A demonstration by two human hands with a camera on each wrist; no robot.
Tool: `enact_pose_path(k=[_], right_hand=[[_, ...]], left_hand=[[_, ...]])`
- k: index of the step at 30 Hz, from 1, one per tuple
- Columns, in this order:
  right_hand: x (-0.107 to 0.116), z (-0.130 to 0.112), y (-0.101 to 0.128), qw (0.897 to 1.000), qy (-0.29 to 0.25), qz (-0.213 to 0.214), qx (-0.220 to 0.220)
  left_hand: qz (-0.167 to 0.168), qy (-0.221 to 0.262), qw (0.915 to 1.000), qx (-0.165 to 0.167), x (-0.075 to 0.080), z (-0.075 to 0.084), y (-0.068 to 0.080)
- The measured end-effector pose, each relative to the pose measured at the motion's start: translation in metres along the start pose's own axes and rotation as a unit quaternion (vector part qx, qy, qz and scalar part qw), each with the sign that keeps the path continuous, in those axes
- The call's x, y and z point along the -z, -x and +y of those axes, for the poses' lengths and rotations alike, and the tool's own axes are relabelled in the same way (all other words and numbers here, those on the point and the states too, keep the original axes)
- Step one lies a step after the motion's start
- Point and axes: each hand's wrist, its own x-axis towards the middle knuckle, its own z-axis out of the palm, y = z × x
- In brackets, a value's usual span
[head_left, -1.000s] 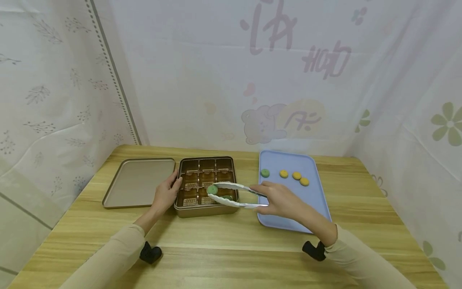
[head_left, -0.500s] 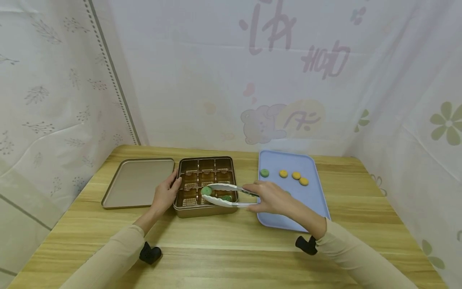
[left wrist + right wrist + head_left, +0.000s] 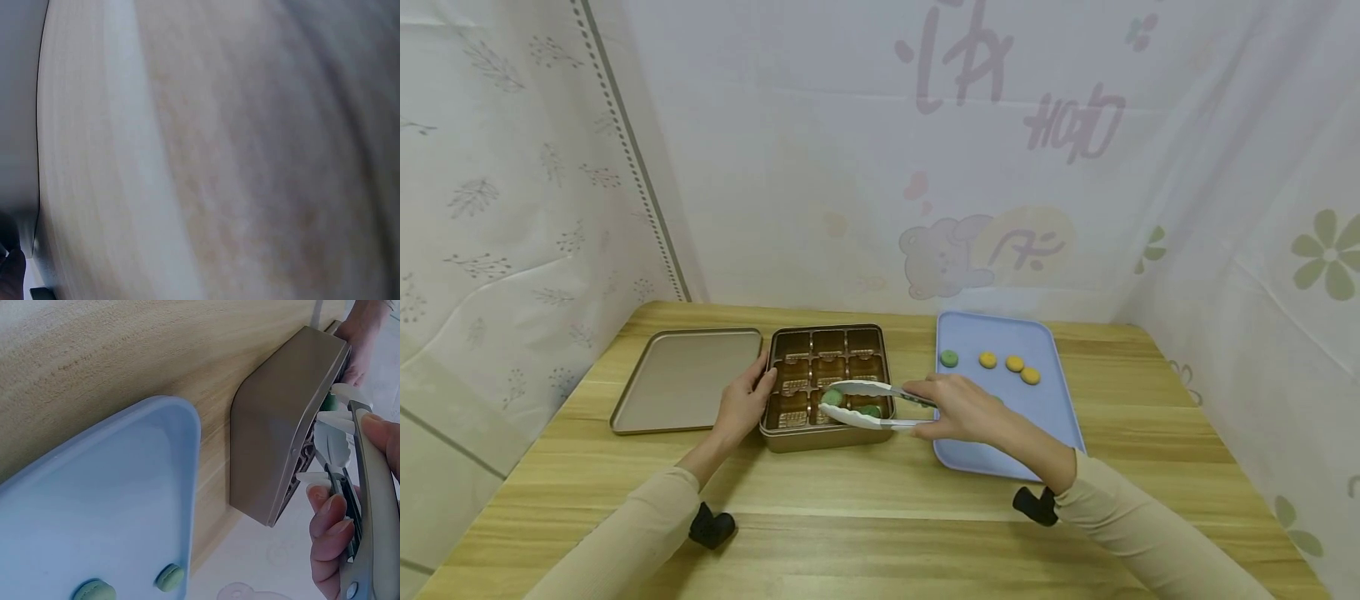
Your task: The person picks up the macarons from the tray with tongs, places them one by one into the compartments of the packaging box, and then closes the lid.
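Observation:
My right hand grips metal tongs with white scalloped tips, reaching over the front of a bronze tin box. Between the tips is a green macaron, tilted, at the front middle compartment. Another green macaron lies in the front right compartment, partly behind the tongs. My left hand holds the box's left side, thumb over the rim. In the right wrist view, the tongs stand over the box, fingers and thumb around their handles.
At right is a blue tray with a green macaron, several yellow ones, and another green one mostly hidden behind my right hand in the head view. A flat bronze lid lies left of the box.
My right hand and the tongs have shifted left, bringing the green macaron to the front middle compartment. Since half a second ago, the macaron has tilted between the tips. My left hand stays put.

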Motion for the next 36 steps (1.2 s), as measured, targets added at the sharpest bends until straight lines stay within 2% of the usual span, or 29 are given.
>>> enact_pose_path(k=[12, 18, 25, 29, 33, 36], right_hand=[[-0.003, 0.001, 0.003, 1.0, -0.003, 0.007, -0.005], [-0.006, 0.009, 0.015, 0.999, -0.009, 0.026, -0.018], [-0.007, 0.026, 0.042, 0.996, -0.023, 0.079, -0.024], [-0.007, 0.036, 0.064, 0.994, -0.019, 0.104, -0.037], [-0.008, 0.049, 0.087, 0.989, -0.019, 0.145, -0.029], [-0.007, 0.058, 0.105, 0.987, -0.028, 0.15, -0.052]], left_hand=[[0.001, 0.006, 1.0, -0.007, -0.003, -0.001, 0.0], [0.002, 0.012, 0.9999, -0.004, -0.002, -0.003, 0.0], [0.025, 0.011, 0.9989, -0.038, -0.004, -0.006, 0.0], [0.01, 0.012, 0.9997, -0.017, -0.003, -0.005, 0.0], [0.0, 0.004, 1.0, 0.0, -0.001, -0.003, -0.001], [0.0, 0.003, 1.0, 0.002, -0.001, -0.003, -0.002]])
